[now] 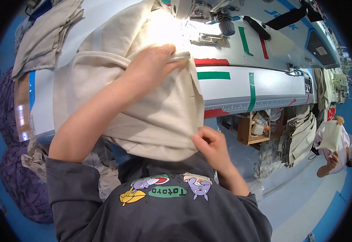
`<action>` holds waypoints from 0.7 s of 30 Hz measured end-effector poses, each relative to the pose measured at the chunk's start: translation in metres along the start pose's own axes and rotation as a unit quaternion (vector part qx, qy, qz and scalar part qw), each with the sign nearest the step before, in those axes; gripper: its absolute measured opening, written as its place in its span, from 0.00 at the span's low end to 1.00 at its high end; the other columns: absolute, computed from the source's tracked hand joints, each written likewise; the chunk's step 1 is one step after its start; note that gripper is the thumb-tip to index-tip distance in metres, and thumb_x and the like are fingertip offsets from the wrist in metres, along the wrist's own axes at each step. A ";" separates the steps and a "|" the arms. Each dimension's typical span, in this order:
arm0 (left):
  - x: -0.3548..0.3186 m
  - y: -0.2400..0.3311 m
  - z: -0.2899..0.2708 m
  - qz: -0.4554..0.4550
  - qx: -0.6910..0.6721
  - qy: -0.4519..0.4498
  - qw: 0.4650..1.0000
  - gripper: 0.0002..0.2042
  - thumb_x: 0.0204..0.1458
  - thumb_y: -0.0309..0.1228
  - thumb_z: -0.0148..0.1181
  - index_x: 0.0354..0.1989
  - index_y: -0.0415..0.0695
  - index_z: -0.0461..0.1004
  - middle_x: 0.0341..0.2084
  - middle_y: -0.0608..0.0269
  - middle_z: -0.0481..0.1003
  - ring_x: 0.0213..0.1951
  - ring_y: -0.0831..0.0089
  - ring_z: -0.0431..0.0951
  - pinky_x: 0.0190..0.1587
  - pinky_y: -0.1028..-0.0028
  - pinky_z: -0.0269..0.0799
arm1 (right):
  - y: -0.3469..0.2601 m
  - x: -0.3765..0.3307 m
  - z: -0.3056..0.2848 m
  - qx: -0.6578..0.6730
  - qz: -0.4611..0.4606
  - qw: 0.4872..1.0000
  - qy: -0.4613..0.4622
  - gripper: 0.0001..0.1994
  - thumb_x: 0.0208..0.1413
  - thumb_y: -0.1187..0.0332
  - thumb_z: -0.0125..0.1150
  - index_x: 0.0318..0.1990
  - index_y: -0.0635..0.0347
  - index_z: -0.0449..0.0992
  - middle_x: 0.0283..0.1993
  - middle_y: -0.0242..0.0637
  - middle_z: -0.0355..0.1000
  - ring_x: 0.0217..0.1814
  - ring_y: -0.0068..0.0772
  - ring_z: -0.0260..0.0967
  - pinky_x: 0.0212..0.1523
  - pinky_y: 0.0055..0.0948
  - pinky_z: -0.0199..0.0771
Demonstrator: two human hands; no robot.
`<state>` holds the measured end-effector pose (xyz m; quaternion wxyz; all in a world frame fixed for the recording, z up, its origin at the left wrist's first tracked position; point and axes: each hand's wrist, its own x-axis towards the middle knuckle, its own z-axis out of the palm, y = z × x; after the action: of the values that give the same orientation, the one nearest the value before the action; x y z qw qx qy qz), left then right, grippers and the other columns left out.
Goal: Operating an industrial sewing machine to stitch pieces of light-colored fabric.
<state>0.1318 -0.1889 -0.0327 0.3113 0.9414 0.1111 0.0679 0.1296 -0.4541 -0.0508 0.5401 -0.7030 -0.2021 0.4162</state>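
Observation:
A large piece of beige fabric [159,117] lies over the sewing machine's white table and hangs off its front edge toward my lap. Near the needle area, my left hand [153,60] pinches a folded edge of the cloth between thumb and fingers. My right hand [213,146] is lower, by the table's front, with thumb and fingers closed on the fabric's right edge. The sewing machine's presser and needle parts [188,26] are at the top, just beyond my left hand, where a bright lamp washes out detail. A metal guide [210,39] sits right of them.
Green tape [213,75] and red tape [211,62] mark the table. Stacked beige pieces [48,36] lie at the far left, above dark purple cloth [20,173]. A wooden drawer [250,131] hangs under the table. At right, another person [335,141] holds pale cloth.

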 end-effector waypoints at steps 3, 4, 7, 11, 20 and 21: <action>0.002 0.006 -0.001 -0.047 0.051 -0.029 0.997 0.13 0.57 0.36 0.61 0.34 0.36 0.71 0.30 0.47 0.76 0.33 0.52 0.78 0.37 0.59 0.70 | -0.005 0.006 -0.014 0.061 0.022 0.996 -0.055 0.11 0.57 0.72 0.62 0.27 0.66 0.68 0.26 0.29 0.60 0.27 0.16 0.54 0.27 0.23 0.55; 0.002 0.003 0.001 -0.036 0.079 -0.017 0.996 0.13 0.57 0.38 0.61 0.35 0.37 0.72 0.29 0.48 0.78 0.35 0.54 0.80 0.38 0.60 0.74 | -0.006 0.009 -0.015 0.014 0.028 0.996 -0.081 0.11 0.57 0.72 0.62 0.27 0.66 0.68 0.26 0.30 0.61 0.27 0.17 0.55 0.27 0.24 0.56; 0.003 -0.004 0.008 -0.019 0.098 0.020 0.995 0.13 0.57 0.38 0.61 0.35 0.38 0.73 0.29 0.49 0.78 0.35 0.55 0.80 0.38 0.61 0.74 | -0.009 0.016 -0.006 -0.086 -0.034 0.996 -0.015 0.09 0.55 0.69 0.65 0.34 0.68 0.76 0.32 0.34 0.69 0.29 0.22 0.63 0.30 0.24 0.63; -0.007 -0.026 0.014 0.091 0.062 0.102 0.989 0.11 0.56 0.35 0.63 0.35 0.39 0.72 0.27 0.51 0.75 0.31 0.56 0.77 0.34 0.63 0.71 | -0.019 0.027 0.000 -0.069 -0.077 0.993 -0.062 0.12 0.56 0.67 0.67 0.41 0.68 0.79 0.35 0.35 0.75 0.36 0.20 0.71 0.36 0.22 0.70; -0.004 -0.028 0.004 0.069 0.063 0.075 0.993 0.13 0.57 0.37 0.62 0.31 0.40 0.68 0.24 0.51 0.74 0.28 0.51 0.75 0.32 0.60 0.69 | 0.004 0.018 -0.008 0.113 0.028 0.984 -0.133 0.11 0.61 0.66 0.63 0.32 0.67 0.78 0.31 0.30 0.70 0.33 0.15 0.65 0.35 0.19 0.64; -0.001 -0.024 0.004 0.060 0.090 0.070 0.992 0.14 0.57 0.37 0.62 0.31 0.39 0.69 0.24 0.50 0.74 0.28 0.50 0.75 0.33 0.59 0.69 | 0.007 0.016 -0.003 0.046 -0.068 0.993 -0.088 0.10 0.58 0.67 0.65 0.33 0.67 0.77 0.34 0.30 0.69 0.32 0.17 0.64 0.34 0.20 0.63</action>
<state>0.1275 -0.1727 -0.0498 0.2118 0.9635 0.0813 0.1419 0.1406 -0.4462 -0.0629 0.5793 -0.6228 -0.2761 0.4475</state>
